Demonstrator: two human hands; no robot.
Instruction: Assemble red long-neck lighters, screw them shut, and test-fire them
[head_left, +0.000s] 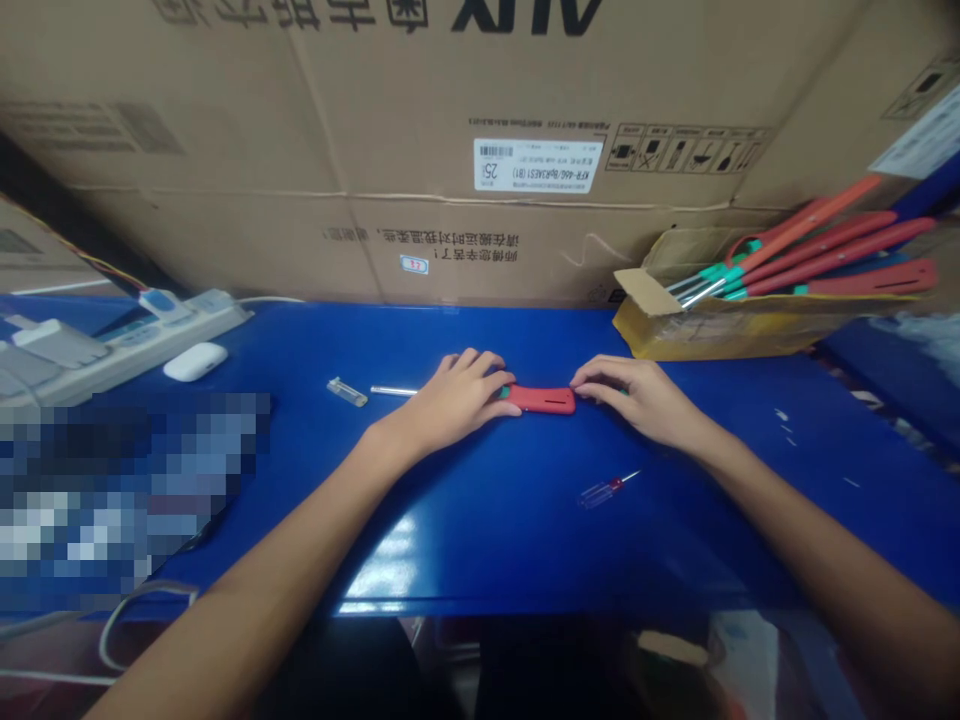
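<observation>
A red long-nosed lighter lies on the blue table, its metal tube pointing left and a bit of green showing near my fingers. My left hand is closed around its middle, covering where tube and handle meet. At the handle's right end, my right hand has its fingers bent together in a pinch; a speck of green shows under them, but what they hold is unclear. A small clear plastic piece rests left of the tube. Below the right hand lies a small screwdriver with a transparent handle.
A cardboard box full of red-handled lighters stands at the back right. Behind rises a large carton. On the left are a power strip, a white case and a blurred-out item. White scraps lie at right.
</observation>
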